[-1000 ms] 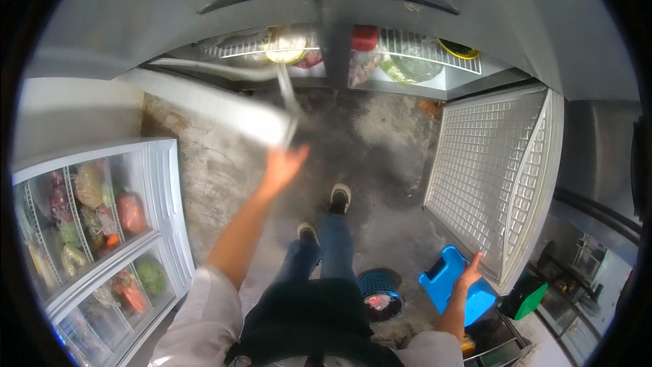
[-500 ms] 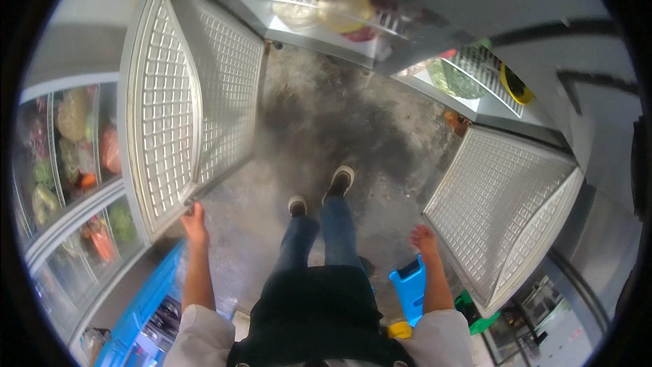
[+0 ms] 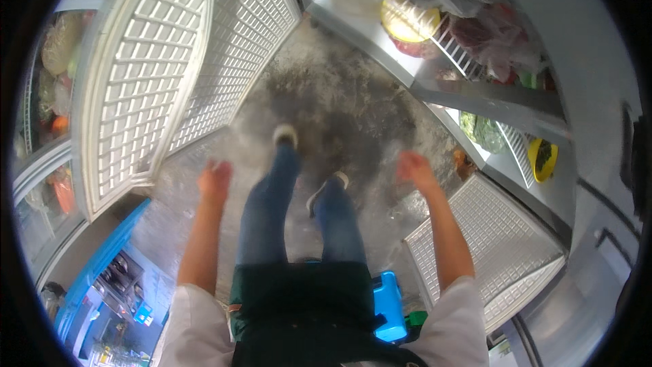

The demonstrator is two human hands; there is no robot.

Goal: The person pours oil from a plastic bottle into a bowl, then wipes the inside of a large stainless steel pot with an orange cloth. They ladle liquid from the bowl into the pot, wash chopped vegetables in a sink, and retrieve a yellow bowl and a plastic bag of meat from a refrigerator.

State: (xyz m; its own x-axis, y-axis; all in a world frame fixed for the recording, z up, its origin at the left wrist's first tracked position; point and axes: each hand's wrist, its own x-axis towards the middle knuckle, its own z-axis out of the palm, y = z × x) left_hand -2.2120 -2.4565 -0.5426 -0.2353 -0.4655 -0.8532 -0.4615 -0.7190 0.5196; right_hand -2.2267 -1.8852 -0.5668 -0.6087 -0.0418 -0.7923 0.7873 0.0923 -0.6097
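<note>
My left hand (image 3: 215,180) hangs in the air over the floor, beside the open left fridge door (image 3: 156,75) with its white ribbed inner panel, and does not touch it. Blurred by motion, its fingers look loosely apart and nothing shows in them. Toward the fridge reaches my right hand (image 3: 414,168), also blurred and holding nothing, its fingers loosely bent and apart. Below and right of it stands the open right fridge door (image 3: 492,238). In the fridge, wire shelves carry a yellow bowl (image 3: 410,19), plastic-wrapped reddish food (image 3: 492,37), leafy greens (image 3: 482,129) and another yellow bowl (image 3: 542,160).
Stained concrete floor (image 3: 333,88) lies between the two doors. At far left is a glass-fronted cabinet (image 3: 58,95) with bagged produce, above a blue-framed opening (image 3: 102,265). A blue plastic object (image 3: 389,306) stands behind my right leg.
My left hand has come away from the left door's edge and moved inward. My right hand has risen toward the fridge. I have stepped forward and turned somewhat to the right.
</note>
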